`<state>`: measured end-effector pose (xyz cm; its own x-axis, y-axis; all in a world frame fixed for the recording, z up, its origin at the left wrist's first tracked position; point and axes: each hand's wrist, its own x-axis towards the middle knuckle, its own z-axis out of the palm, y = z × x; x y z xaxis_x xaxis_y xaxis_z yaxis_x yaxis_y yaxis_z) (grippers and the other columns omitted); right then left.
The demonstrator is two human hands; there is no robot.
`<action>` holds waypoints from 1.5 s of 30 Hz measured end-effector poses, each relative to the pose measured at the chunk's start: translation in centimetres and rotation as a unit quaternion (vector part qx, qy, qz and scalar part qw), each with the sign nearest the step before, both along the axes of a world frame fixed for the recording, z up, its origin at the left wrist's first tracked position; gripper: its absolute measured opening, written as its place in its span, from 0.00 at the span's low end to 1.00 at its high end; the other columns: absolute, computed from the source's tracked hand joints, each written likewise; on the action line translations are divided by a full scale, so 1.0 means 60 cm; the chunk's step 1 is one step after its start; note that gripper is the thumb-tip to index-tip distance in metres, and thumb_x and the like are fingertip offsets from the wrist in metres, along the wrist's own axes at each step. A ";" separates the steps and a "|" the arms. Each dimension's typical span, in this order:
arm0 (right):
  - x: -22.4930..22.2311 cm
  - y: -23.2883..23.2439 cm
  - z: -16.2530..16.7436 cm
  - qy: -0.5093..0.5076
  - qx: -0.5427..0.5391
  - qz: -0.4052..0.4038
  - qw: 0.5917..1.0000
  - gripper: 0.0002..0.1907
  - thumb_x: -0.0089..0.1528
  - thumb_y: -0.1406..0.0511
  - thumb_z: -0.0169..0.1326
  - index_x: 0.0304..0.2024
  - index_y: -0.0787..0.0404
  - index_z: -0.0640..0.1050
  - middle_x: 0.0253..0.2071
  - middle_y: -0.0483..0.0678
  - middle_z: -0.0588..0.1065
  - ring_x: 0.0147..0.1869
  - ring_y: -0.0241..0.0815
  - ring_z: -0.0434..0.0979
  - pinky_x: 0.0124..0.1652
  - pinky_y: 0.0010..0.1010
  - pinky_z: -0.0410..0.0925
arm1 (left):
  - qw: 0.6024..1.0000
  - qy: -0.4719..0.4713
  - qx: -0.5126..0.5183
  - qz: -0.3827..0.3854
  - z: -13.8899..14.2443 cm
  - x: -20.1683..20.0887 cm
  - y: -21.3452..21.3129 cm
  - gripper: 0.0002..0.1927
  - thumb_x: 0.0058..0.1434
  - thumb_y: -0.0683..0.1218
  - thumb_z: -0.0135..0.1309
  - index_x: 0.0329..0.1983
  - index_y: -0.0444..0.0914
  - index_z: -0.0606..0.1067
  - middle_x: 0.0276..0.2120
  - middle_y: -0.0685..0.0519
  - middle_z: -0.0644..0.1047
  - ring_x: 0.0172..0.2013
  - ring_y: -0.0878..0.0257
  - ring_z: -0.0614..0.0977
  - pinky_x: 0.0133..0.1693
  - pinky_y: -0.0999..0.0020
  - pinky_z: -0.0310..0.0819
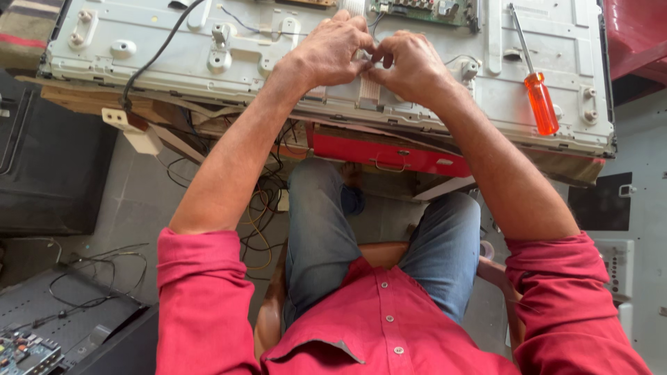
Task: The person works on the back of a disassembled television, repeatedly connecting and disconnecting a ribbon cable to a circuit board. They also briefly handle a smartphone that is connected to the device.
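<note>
Metal back panel (174, 48) of a flat screen, pale grey, lies face down across the surface, filling the top of the view. Stamped ribs, screw posts and mounting bosses all over it. A red drawer front (389, 156) shows under the panel's near edge.

Green circuit board (424, 10) sits at the panel's far edge, partly cut off by the frame.

Black cable (156, 55) runs from the top down over the panel's left part and off the near edge.

Screwdriver (535, 80), orange handle, lies on the panel's right side, shaft pointing away, well apart from both hands.

Left hand (326, 52) and right hand (410, 66) are together at panel centre, fingertips touching, both pinched on a white flat ribbon cable (369, 89). The ribbon runs from between the fingers toward the near edge, flat on the metal.
</note>
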<state>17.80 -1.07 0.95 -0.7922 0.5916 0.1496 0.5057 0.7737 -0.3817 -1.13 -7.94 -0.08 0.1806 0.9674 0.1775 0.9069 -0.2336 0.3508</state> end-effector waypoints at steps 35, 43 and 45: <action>-0.039 -0.048 0.053 -0.089 -0.068 -0.112 0.987 0.25 0.55 0.49 0.68 0.47 0.57 0.82 0.43 0.50 0.80 0.51 0.43 0.79 0.56 0.40 0.69 | 0.989 0.132 -0.065 0.024 0.059 0.016 -0.019 0.13 0.64 0.44 0.59 0.52 0.46 0.76 0.56 0.56 0.72 0.58 0.57 0.71 0.66 0.63 0.61; -0.036 -0.026 0.053 -0.022 -0.235 -0.103 0.966 0.12 0.58 0.61 0.65 0.41 0.61 0.84 0.34 0.47 0.82 0.31 0.35 0.79 0.33 0.28 0.74 | 0.990 0.069 -0.114 0.048 0.080 0.014 -0.004 0.10 0.66 0.40 0.53 0.50 0.44 0.73 0.53 0.55 0.73 0.56 0.59 0.74 0.62 0.60 0.66; -0.032 -0.017 0.053 -0.008 -0.285 -0.104 0.953 0.09 0.60 0.64 0.64 0.39 0.62 0.84 0.32 0.47 0.82 0.28 0.33 0.77 0.28 0.25 0.73 | 0.992 0.049 -0.109 0.048 0.079 0.015 -0.003 0.08 0.68 0.42 0.52 0.49 0.43 0.73 0.52 0.55 0.73 0.55 0.58 0.75 0.61 0.59 0.67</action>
<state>15.86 -2.10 4.12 -0.6490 0.7171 -0.2541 0.6340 0.3251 -0.7017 -0.26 -8.15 4.64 0.0914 0.9944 -0.0521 0.9533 -0.0722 0.2933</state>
